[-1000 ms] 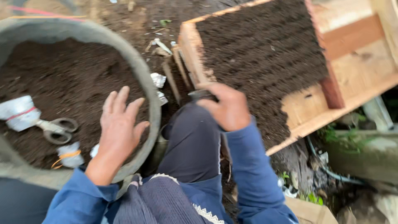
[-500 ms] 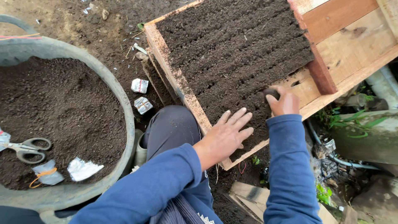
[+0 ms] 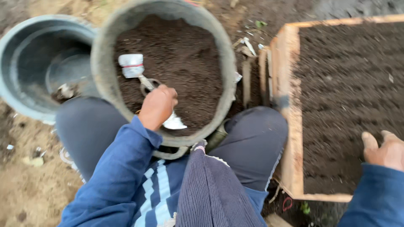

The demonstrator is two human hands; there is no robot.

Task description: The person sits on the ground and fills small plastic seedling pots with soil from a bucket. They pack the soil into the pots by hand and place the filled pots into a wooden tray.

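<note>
Largest in view: a wooden seed tray point(image 3: 290, 126) at right, filled with dark soil raked into faint furrows; its far and right sides are cut off by the frame edge. Left of it, a round grey tub point(image 3: 105, 80) holds the same dark soil nearly to the rim. Behind that tub, at far left, I see a second grey tub point(image 3: 17, 67), mostly empty, with a little debris at its bottom that I cannot identify.

The person's knees in dark trousers bracket the soil-filled tub, which sits between the legs on bare ground.

Left hand point(image 3: 158, 106) is inside the soil tub, fingers curled down over the handles of a pair of scissors point(image 3: 145, 83). The hand covers most of the handles, so I cannot tell whether it has closed on them or only rests there. The scissors lie flat on the soil, long axis running from the hand up and to the left, blades pointing toward a white packet with a red band point(image 3: 131, 66); the blade tips are hidden at the packet. A white scrap of wrapper point(image 3: 174, 122) pokes out just below the hand.

Right hand point(image 3: 385, 149) is over the tray's near right corner, thumb up, fingers loose and holding nothing, partly cut off by the frame.

The picture is motion-blurred throughout.
</note>
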